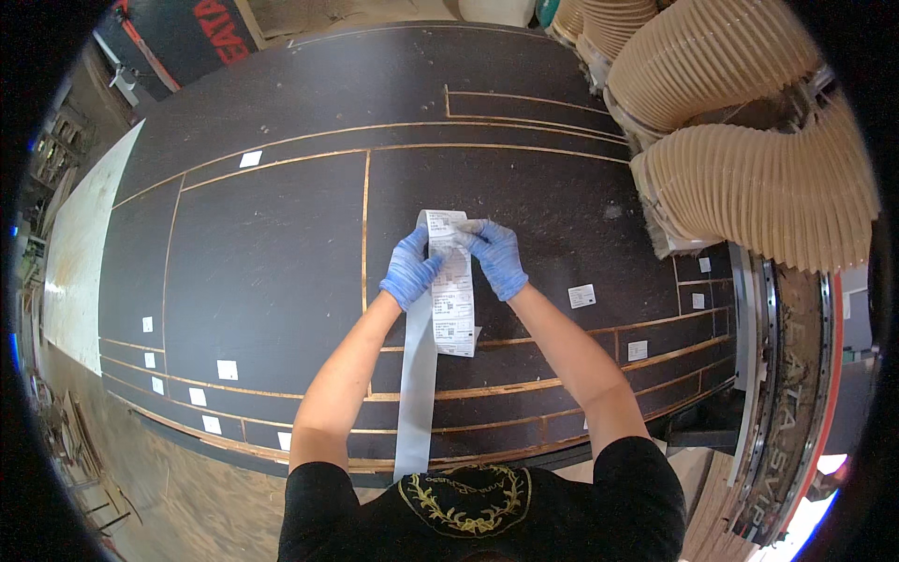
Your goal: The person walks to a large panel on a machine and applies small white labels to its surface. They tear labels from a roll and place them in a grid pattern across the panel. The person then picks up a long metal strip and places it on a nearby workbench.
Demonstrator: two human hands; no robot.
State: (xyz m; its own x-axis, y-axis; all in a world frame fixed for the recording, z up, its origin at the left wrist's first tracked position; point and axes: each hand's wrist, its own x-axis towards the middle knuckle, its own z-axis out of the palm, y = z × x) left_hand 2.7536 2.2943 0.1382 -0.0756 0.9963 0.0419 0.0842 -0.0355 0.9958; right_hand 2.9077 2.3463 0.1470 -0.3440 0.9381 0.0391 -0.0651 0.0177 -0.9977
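With your left hand [412, 272] gripping the label strip [453, 314] and your right hand [499, 260] pinching its right edge, hold the strip flat to avoid creasing labels.

The left of two head-worn fisheye cameras is looking steeply down from above the near edge of the dark panel [272, 244], facing its far edge. It is sitting fairly near the left hand [412, 272] and right hand [496, 260], while taking in the panel's left edge.
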